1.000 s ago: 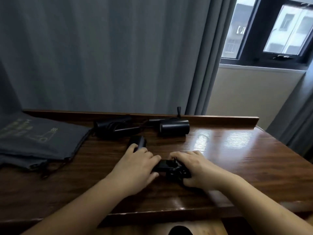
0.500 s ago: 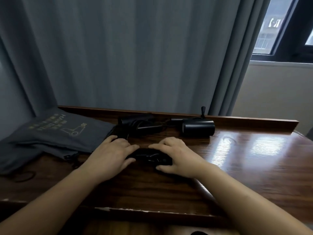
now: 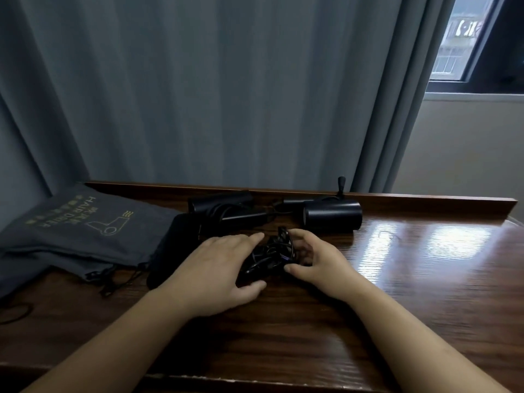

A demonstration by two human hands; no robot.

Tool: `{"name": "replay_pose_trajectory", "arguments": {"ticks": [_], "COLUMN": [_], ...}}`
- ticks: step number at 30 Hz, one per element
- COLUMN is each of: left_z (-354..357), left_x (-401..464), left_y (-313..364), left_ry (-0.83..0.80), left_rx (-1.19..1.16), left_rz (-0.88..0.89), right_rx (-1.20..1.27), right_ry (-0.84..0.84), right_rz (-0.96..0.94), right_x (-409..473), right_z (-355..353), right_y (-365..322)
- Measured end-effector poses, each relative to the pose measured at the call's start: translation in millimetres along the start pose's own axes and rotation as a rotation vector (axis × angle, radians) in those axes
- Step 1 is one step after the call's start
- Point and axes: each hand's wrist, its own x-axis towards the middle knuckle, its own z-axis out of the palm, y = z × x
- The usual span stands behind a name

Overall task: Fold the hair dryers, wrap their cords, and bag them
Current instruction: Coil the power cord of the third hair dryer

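Two bare hands work at the middle of a dark, glossy wooden table (image 3: 411, 279). Between them lies one tangle of thin black cord (image 3: 269, 258), a loose bundle with loops sticking up at its far end. The left hand (image 3: 215, 275) lies over the bundle's nine o'clock side, fingers fairly straight and reaching toward twelve, thumb curved round the near edge of the bundle. The right hand (image 3: 314, 263) cups it from three o'clock, fingers bent over the top and thumb pressing in from the near side; how firmly it grips I cannot tell.

At twelve o'clock from the hands, against the raised wooden lip at the table's back, I count two black hair dryers. The left dryer (image 3: 226, 209) is a smooth matte tube lying with its long axis running nine to three, with a second dark part folded alongside it. The right dryer (image 3: 333, 217) is a fatter cylinder, also lying nine to three, its round open end facing nine o'clock. A small black plug (image 3: 341, 186) stands upright just behind it.

At ten o'clock lies a soft grey fabric bag (image 3: 85, 234) with a printed dryer outline and the words HAIR DRIER; its drawstrings trail toward the near edge. More grey cloth shows beneath it, so there may be a second bag. A grey pleated curtain (image 3: 226, 95) hangs behind.
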Motion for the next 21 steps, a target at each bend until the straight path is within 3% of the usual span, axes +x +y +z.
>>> {"name": "replay_pose_trajectory", "arguments": {"ticks": [4,10,16,21], "left_z": [12.8,15.4,10.2,12.7], "left_x": [14.5,25.8,25.3,18.8], "left_y": [0.6,-7.1,-8.4,-8.4], "left_ry": [0.083,0.217,-0.002,-0.110], "left_rx": [-0.041,-0.361,-0.267,-0.092], "left_rz": [-0.002,-0.188,-0.198,-0.074], "right_rx": [0.182,0.319,0.478,0.392], "right_ry": [0.015,-0.015,-0.029,-0.023], "right_rz": [-0.011,0.024,0.039,0.013], "right_x": [-3.6,0.5,-2.4,-2.8], "right_z": [-7.0,-1.9,-5.8,-8.3], "right_y": [-0.7,-0.2,-5.3,-3.6]}}
